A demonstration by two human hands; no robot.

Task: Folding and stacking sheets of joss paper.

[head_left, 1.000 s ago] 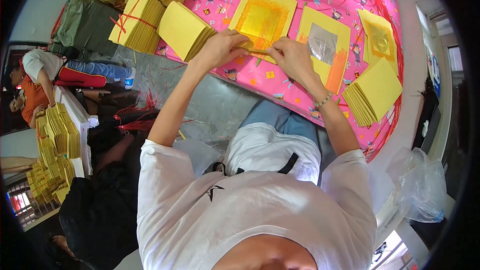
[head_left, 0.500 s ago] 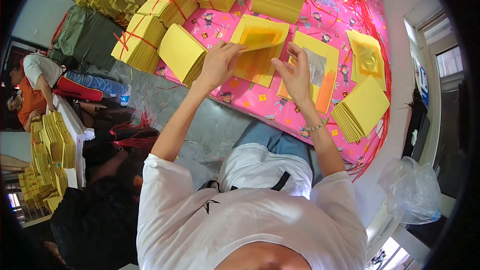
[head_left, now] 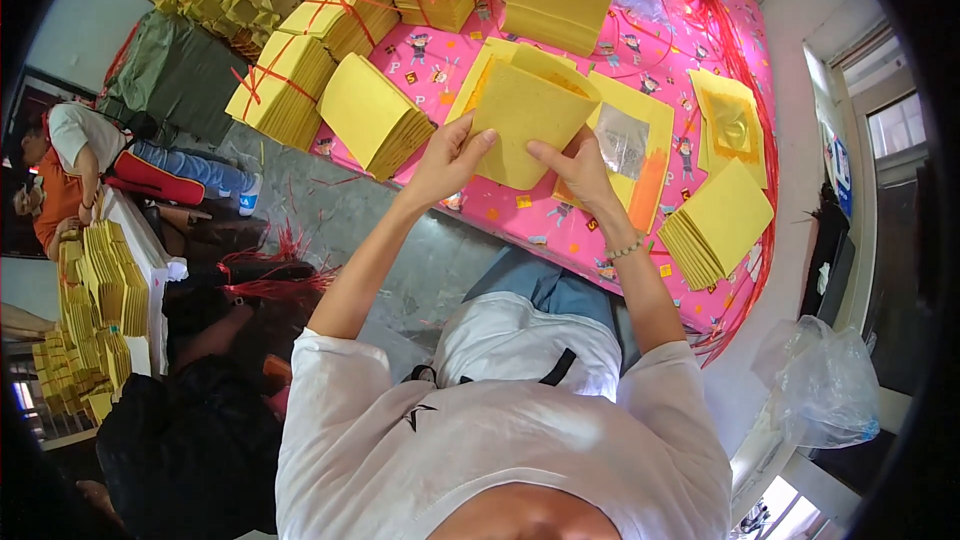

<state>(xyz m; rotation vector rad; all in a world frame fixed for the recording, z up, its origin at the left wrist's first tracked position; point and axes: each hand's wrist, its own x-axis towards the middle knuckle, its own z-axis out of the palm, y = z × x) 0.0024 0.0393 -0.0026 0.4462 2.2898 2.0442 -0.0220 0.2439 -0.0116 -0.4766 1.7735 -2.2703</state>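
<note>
Taking the pink patterned tablecloth (head_left: 520, 225) as the landmark, its near edge runs slantwise from upper left to lower right, with grey floor just off it on the left and red string trailing along its right edge. On its left part lies a loose fanned stack of yellow paper sheets (head_left: 375, 115), near bundles of yellow paper tied with red string (head_left: 285, 85); a bare strip of cloth shows along the near edge below the hands. Above the cloth's middle, the folded yellow paper sheet (head_left: 525, 120) is held tilted, lifted off the cloth. The left hand (head_left: 450, 160) pinches its lower left edge, thumb on the near face, forearm reaching up from the lower left. The right hand (head_left: 580, 170) grips its lower right edge, thumb pointing inward, wrist wearing a bead bracelet. Toward the cloth's right edge rests another stack of yellow paper sheets (head_left: 720, 225).
</note>
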